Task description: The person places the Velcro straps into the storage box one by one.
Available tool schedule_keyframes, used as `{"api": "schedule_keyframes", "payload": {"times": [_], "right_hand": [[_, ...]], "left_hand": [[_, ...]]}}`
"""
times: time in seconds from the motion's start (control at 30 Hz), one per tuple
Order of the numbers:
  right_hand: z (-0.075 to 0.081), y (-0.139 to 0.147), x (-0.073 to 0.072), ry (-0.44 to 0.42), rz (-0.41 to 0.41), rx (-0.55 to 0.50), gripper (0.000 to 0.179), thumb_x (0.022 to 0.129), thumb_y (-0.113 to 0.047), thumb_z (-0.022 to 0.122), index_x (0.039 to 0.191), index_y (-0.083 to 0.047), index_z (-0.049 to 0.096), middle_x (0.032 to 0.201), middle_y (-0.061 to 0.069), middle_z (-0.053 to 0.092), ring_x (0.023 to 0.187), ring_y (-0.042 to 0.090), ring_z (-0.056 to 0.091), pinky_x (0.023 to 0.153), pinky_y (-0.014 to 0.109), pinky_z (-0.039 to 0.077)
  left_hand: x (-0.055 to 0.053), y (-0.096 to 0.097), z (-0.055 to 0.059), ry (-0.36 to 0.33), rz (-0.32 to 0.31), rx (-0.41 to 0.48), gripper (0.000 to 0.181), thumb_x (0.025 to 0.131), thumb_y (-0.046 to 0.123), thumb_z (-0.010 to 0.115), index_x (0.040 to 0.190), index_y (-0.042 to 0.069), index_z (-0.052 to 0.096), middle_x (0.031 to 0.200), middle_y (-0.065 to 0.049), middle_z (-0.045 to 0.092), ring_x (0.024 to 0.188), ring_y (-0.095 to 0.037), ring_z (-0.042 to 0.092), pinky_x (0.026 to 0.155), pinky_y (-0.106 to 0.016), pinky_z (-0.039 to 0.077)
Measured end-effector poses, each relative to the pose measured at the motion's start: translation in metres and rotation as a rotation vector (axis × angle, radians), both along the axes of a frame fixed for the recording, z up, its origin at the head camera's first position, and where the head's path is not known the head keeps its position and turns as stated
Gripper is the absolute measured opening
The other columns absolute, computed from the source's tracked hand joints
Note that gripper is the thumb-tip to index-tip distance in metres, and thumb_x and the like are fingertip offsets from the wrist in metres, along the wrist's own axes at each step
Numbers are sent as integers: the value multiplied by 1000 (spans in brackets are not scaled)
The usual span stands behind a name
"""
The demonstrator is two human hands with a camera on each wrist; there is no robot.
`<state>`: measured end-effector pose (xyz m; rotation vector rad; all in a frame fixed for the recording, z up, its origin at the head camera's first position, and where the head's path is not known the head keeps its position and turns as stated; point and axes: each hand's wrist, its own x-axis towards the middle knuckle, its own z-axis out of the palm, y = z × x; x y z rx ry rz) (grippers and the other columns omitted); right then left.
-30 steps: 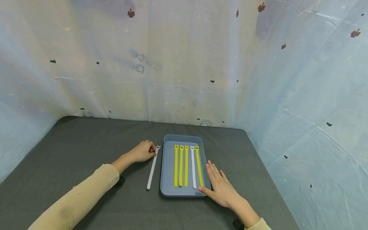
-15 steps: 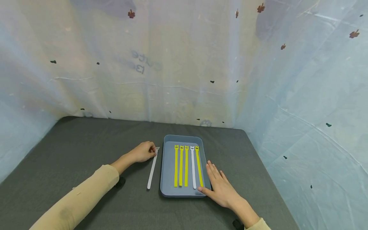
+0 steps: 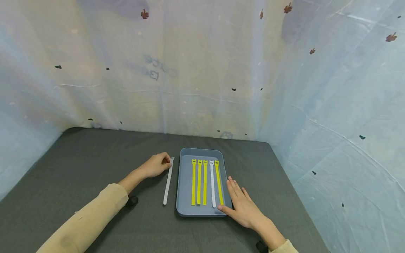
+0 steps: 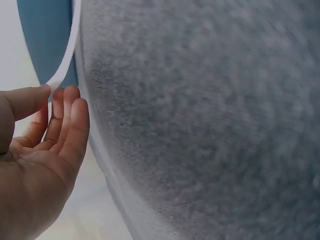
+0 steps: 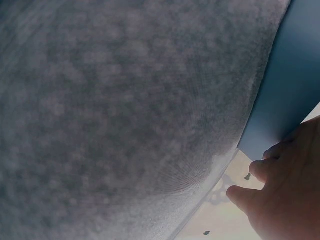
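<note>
My left hand (image 3: 155, 165) pinches a white hook-and-loop cable tie (image 3: 168, 185) near its slotted head, left of the blue-grey tray (image 3: 202, 212). In the left wrist view, thumb and fingertips hold the white cable tie (image 4: 71, 47), which bends in a curve. Its head is partly hidden by the fingers. My right hand (image 3: 245, 211) rests with straight fingers along the tray's right wall, the thumb over the near right corner. Inside the tray several yellow cable ties (image 3: 199, 182) and one white one (image 3: 212, 184) lie side by side, slotted heads at the far end.
A dark grey cloth (image 3: 110, 154) covers the table under the tray. Pale plastic sheeting (image 3: 202, 70) with small leaf marks hangs behind and to the right. Both forearms have light sleeves, the left sleeve (image 3: 85, 218) reaching across the table's left side.
My left hand has shifted slightly left and away from me, and the white cable tie has moved with it, its near end sliding forward. The right hand and tray have stayed in place.
</note>
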<state>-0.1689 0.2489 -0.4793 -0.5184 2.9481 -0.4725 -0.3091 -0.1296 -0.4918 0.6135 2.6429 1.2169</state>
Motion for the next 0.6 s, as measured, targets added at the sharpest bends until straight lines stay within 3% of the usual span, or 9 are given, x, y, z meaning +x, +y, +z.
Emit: {"api": "schedule_keyframes", "payload": {"times": [0.6], "right_hand": [[-3,2,0,4,2,4,101,97,-66,59,165,-3,18,174,12,10,159,34,14,124,63,16]], "left_hand": [[14,3,9,13,65,124,15,108,12,58,118,2,62,96,-10,68,80,-19,64,63,-33,53]]}}
